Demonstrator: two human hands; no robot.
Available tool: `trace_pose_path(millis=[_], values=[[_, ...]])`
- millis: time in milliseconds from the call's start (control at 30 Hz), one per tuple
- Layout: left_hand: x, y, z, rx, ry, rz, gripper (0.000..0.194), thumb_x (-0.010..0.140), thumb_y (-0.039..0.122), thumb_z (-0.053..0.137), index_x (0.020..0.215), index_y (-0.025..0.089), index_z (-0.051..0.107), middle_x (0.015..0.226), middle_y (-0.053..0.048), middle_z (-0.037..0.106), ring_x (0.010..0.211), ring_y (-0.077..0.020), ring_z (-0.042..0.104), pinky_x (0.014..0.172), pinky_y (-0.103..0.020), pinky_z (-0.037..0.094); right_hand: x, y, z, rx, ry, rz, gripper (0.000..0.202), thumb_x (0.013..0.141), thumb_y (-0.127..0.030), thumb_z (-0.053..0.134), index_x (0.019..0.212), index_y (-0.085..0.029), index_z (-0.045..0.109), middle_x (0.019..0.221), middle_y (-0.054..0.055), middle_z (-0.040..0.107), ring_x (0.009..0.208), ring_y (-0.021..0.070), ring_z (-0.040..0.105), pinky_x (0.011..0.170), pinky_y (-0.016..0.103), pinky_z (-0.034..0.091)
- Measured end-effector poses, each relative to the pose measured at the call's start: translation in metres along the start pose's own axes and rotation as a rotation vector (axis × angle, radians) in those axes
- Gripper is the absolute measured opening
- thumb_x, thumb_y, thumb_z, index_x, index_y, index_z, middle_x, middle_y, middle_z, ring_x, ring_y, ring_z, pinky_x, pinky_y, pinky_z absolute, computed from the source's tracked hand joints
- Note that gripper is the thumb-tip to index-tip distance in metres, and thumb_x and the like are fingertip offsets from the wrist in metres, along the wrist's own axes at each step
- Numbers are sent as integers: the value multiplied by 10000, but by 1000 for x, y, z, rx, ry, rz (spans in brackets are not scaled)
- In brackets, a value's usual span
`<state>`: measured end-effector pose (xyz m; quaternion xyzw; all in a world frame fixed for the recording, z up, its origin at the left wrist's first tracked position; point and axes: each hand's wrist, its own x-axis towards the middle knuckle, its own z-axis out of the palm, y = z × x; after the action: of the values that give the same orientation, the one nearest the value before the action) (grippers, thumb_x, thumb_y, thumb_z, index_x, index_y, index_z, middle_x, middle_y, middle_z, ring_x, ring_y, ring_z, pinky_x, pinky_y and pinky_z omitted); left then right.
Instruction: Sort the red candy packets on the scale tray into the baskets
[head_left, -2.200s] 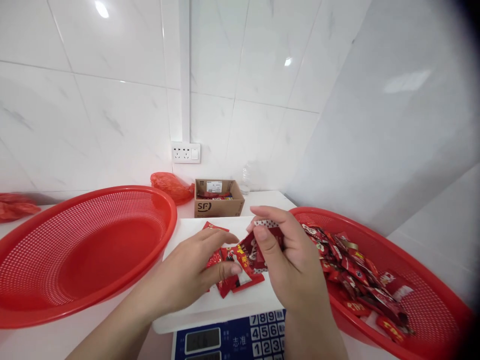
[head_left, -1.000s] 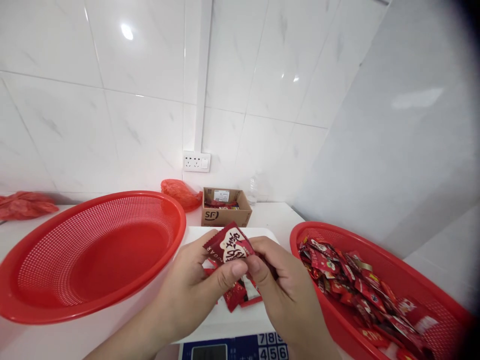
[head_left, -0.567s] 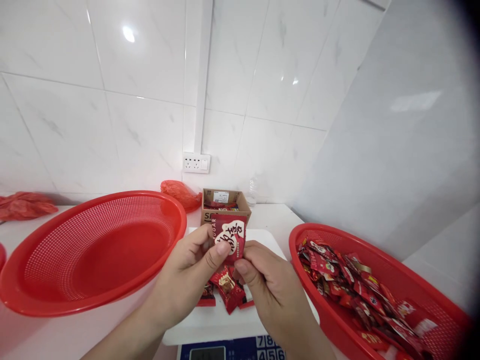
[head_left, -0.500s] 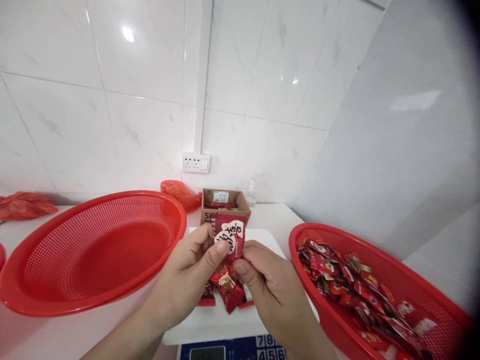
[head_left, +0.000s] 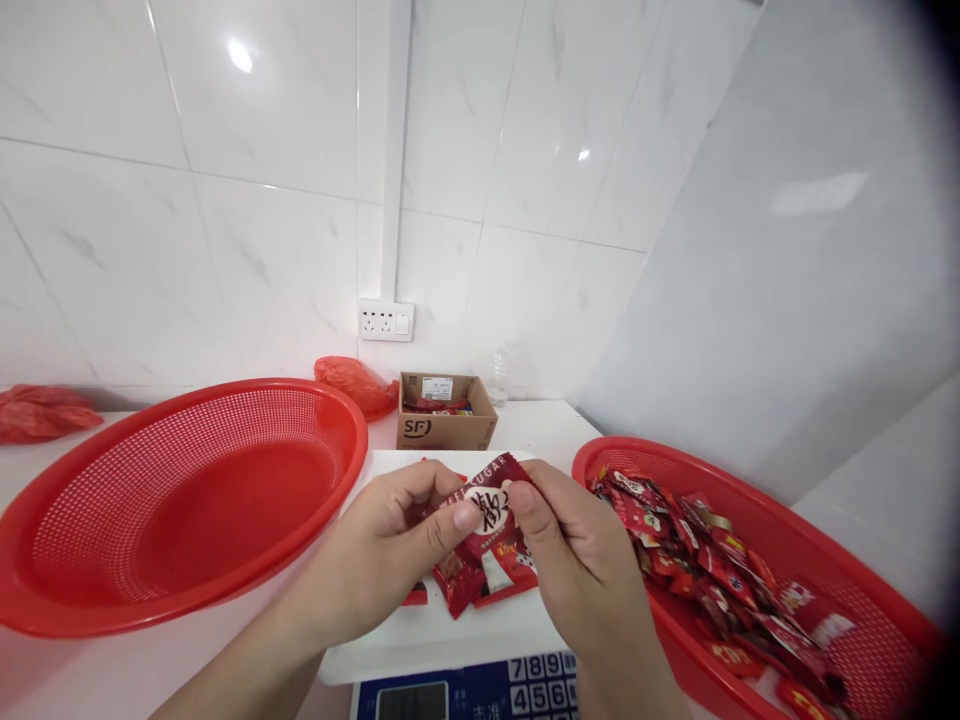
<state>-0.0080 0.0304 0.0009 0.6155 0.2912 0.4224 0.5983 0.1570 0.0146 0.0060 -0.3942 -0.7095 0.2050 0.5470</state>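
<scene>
Between my two hands is a dark red candy packet [head_left: 489, 512] with white lettering and a pale patch bearing black characters. My left hand [head_left: 390, 545] pinches its left side, thumb on the front. On its right side, the thumb and fingers of my right hand [head_left: 574, 545] are closed. Below the packet, several red candy packets [head_left: 459, 590] lie on the white pan of a weighing scale [head_left: 420, 648], partly hidden by my hands. The scale's blue panel [head_left: 480, 690] has a display and number keys.
To the left stands a red perforated basket [head_left: 247, 500]. Another red basket [head_left: 615, 455] on the right holds many wrapped candies [head_left: 697, 570]. Behind the scale are a cardboard box [head_left: 450, 432], a red plastic bag [head_left: 356, 385] and a clear bottle [head_left: 500, 378] by the tiled wall.
The packet has been turned and lowered slightly, so its lettering runs diagonally along the top. My right hand has moved up to its upper right edge. The view has shifted a little.
</scene>
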Motion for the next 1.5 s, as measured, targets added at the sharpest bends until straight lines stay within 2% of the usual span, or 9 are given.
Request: trace_pose_path(millis=[100, 200, 333, 567, 867, 1033, 1267, 1400, 1500], values=[[1, -2, 4, 21, -80, 29, 337, 858, 494, 628, 829, 159, 604, 679, 8, 551, 604, -110, 478, 559, -234, 394, -2, -3, 5, -14, 157, 28, 327, 973, -362, 459, 700, -212, 563, 658, -20, 589, 626, 125, 543, 577, 217, 419], [0, -3, 7, 47, -27, 80, 409, 880, 533, 573, 717, 158, 575, 622, 21, 490, 569, -103, 416, 531, -234, 345, -3, -6, 7, 3, 216, 82, 369, 960, -414, 469, 662, -209, 542, 607, -17, 573, 582, 133, 523, 553, 230, 422], [-4, -6, 5, 22, 60, 184, 435, 908, 527, 537, 658, 171, 526, 625, 16, 500, 579, -107, 432, 544, -234, 349, -6, -11, 6, 239, 136, 237, 382, 917, -497, 527, 685, -203, 601, 588, -1, 604, 533, 141, 528, 481, 235, 409], [-7, -13, 7, -267, -127, 191, 429, 892, 538, 557, 673, 170, 581, 601, -4, 520, 588, -138, 476, 573, -268, 351, -13, -17, 6, 633, -40, 345, 401, 857, -543, 605, 692, -184, 667, 542, 17, 570, 477, 131, 477, 454, 254, 385], [-6, -13, 2, -261, -103, 183, 379, 890, 496, 591, 694, 172, 605, 567, 31, 466, 530, -96, 400, 521, -223, 317, -8, -8, -3, 660, -66, 412, 299, 782, -505, 721, 791, -208, 690, 620, 5, 636, 524, 114, 532, 469, 210, 437], [-8, -2, -5, 43, -63, 137, 428, 887, 540, 563, 668, 173, 565, 617, 17, 488, 573, -106, 417, 519, -219, 350, -4, -5, -13, 432, 44, 349, 221, 814, -428, 692, 757, -215, 672, 642, -13, 625, 578, 116, 533, 526, 212, 450], [2, 5, -19, 364, 438, 392, 274, 958, 427, 499, 781, 220, 534, 678, 31, 538, 654, -118, 496, 622, -222, 436, 13, 22, -24, -311, -169, 240, 234, 932, -340, 480, 736, -217, 514, 661, -27, 553, 612, 140, 481, 556, 257, 368], [5, 1, -21, 327, 432, 397, 207, 954, 432, 505, 937, 235, 565, 725, 31, 566, 685, -122, 527, 647, -231, 461, 20, 43, -20, -535, -328, 292, 241, 931, -296, 459, 707, -216, 495, 731, -5, 623, 682, 169, 542, 589, 281, 354], [5, -1, -19, 369, 371, 326, 212, 940, 439, 525, 984, 237, 567, 788, 22, 581, 733, -128, 544, 665, -238, 468, 22, 49, -18, -564, -319, 325, 185, 934, -287, 455, 841, -212, 596, 885, 45, 684, 797, 209, 606, 674, 321, 402]])
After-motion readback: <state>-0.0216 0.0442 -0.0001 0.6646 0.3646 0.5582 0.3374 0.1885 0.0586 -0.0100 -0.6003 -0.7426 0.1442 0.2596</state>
